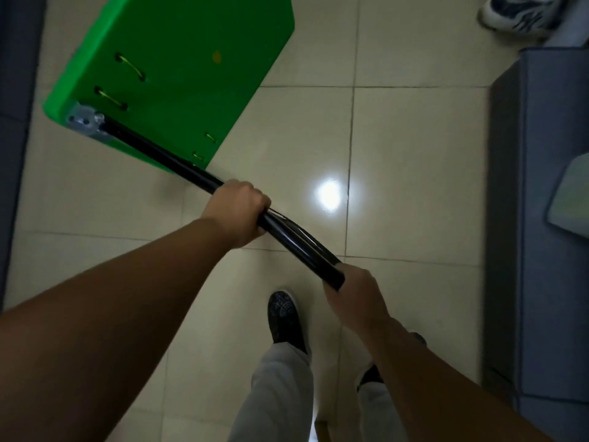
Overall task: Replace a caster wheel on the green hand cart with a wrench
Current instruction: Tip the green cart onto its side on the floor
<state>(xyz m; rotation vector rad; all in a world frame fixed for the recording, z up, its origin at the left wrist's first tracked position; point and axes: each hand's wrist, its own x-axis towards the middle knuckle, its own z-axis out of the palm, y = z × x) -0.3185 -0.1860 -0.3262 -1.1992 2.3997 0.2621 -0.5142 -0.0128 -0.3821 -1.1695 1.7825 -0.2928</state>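
Head view: left hand and right hand grip the handle of the cart; steady, even tilting seems wise.

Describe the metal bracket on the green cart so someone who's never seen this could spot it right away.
Find the green cart deck at the upper left of the tiled floor. Follow the black handle away from the left hand to the deck's corner. The bracket sits there: the only grey metal plate, dotted with dark spots, unlike the yellowish slots nearby.

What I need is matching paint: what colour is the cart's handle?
The handle is glossy black; head view.
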